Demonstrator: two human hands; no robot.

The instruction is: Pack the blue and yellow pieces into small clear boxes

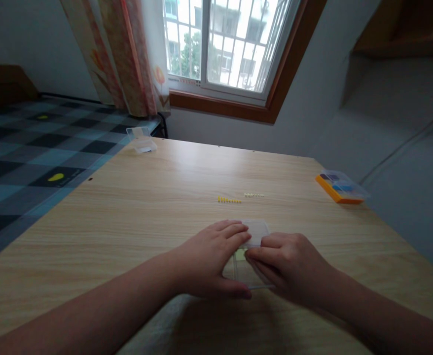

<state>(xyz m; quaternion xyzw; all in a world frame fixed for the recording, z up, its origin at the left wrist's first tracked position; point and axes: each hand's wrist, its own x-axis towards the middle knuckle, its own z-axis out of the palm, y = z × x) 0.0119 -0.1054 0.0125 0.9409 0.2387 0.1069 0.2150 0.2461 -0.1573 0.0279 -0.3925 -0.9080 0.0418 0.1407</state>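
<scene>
L hand (211, 259) & R hand (288, 266) both clamped on clear box (256, 230) lying btwn them.

left hand (209, 260) flat, right hand (291, 266) pinching

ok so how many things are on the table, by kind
clear boxes: 2 (near clear box, far clear box)
orange box: 1
yellow bead row: 1
white bead row: 1
total: 5
</scene>
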